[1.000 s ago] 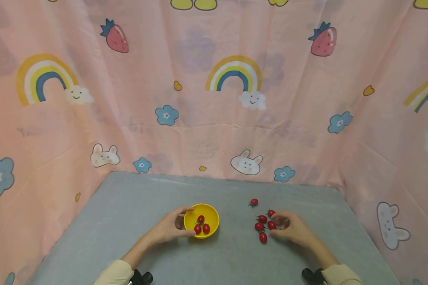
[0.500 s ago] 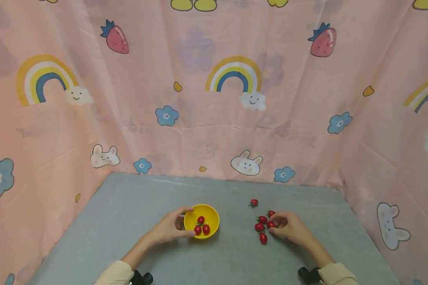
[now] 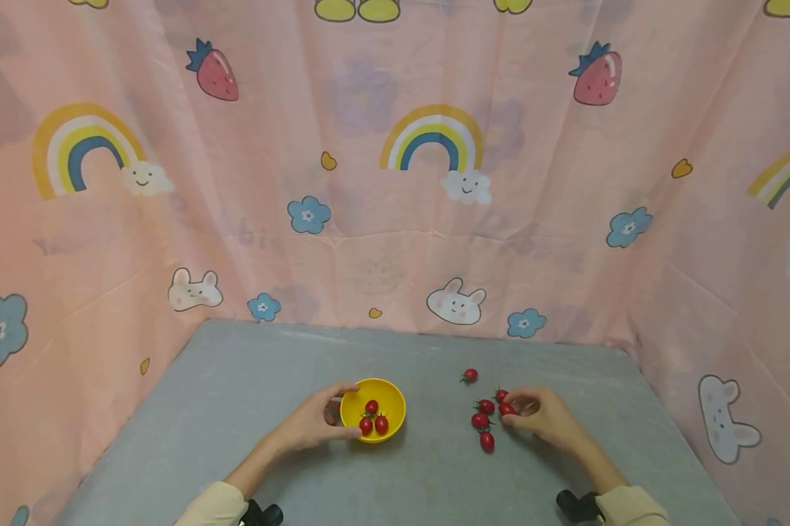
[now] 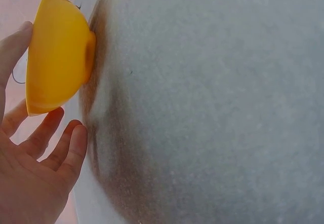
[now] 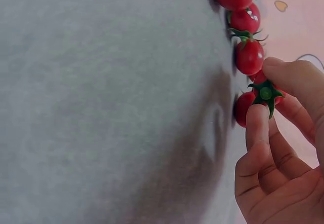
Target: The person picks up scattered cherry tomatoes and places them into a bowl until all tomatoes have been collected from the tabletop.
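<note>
My left hand (image 3: 312,422) holds a small yellow bowl (image 3: 390,395) by its near side, thumb and fingers spread around the rim. Three cherry tomatoes (image 3: 382,424) lie inside it. In the left wrist view the bowl's outer wall (image 4: 58,57) and foot show, while its inside is hidden. To the right, my right hand (image 3: 547,419) pinches one cherry tomato (image 5: 266,93) between thumb and fingertip; its green star-shaped stem end faces the right wrist camera. More red cherry tomatoes (image 3: 480,421) with green stems lie close by, just left of these fingers.
One cherry tomato (image 3: 470,375) lies apart, farther back on the grey table (image 3: 290,351). A pink patterned curtain (image 3: 369,248) surrounds the table at the back and sides. Dark straps with camera mounts (image 3: 576,505) sit at both wrists.
My right thumb and fingers have closed on a cherry tomato and drawn it slightly up and right from the cluster. The left hand and bowl stay in place.
</note>
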Action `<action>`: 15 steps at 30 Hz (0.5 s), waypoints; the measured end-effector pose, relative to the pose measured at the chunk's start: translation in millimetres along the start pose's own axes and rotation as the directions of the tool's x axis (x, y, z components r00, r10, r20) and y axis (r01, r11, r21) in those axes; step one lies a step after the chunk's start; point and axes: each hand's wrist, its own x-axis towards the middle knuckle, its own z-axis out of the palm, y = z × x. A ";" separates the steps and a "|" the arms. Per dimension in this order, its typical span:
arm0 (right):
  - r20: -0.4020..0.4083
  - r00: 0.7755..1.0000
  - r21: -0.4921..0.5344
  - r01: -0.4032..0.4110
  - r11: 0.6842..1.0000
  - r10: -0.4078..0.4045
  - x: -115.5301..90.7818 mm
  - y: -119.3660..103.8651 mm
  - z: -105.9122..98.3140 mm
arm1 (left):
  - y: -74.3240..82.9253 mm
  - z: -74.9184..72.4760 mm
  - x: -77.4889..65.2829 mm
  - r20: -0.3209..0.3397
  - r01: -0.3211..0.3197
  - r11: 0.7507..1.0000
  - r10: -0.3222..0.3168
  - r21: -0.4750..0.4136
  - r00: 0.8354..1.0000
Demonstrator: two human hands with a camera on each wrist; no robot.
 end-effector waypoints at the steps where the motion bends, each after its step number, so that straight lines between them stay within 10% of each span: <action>1: 0.002 1.000 0.002 -0.015 1.000 0.015 0.4 -1.3 -0.7 | 0.1 -0.1 -0.2 0.000 0.001 1.000 -0.001 -0.003 1.000; 15: -0.006 1.000 -0.049 -0.011 0.999 0.010 15.4 -25.1 -2.8 | -1.5 -0.2 -0.2 -0.002 -0.006 1.000 0.006 -0.022 1.000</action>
